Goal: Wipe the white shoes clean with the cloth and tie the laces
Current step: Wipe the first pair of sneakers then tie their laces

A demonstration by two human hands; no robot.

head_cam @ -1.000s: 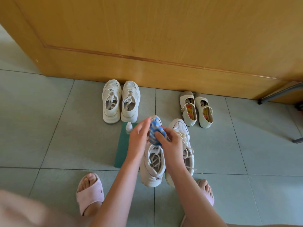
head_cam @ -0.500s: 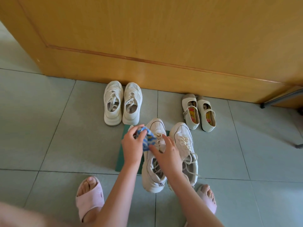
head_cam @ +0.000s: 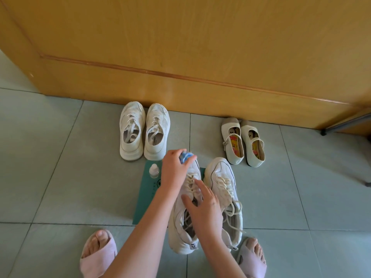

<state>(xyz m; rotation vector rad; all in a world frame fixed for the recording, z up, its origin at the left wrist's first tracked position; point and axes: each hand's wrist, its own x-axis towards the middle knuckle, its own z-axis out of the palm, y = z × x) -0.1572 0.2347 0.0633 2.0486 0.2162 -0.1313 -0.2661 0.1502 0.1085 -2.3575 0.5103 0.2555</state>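
Two white lace-up sneakers stand side by side on the tiled floor between my feet, toes pointing away. My left hand (head_cam: 173, 170) grips a bunched blue patterned cloth (head_cam: 186, 156) against the toe of the left sneaker (head_cam: 181, 233). Over that shoe's tongue and laces, my right hand (head_cam: 202, 210) hovers or rests with fingers spread and straight. The right sneaker (head_cam: 225, 189) has loose, untied laces trailing to its side.
A green mat (head_cam: 147, 194) lies under the left sneaker, with a small white bottle (head_cam: 154, 170) on it. Another white sneaker pair (head_cam: 144, 130) and cream strap shoes (head_cam: 243, 142) stand by the wooden door (head_cam: 200, 57). My feet wear pink slippers (head_cam: 98, 257).
The cloth passed from both hands to my left hand alone and went down onto the left sneaker's toe. My right hand let go and moved back over the laces.
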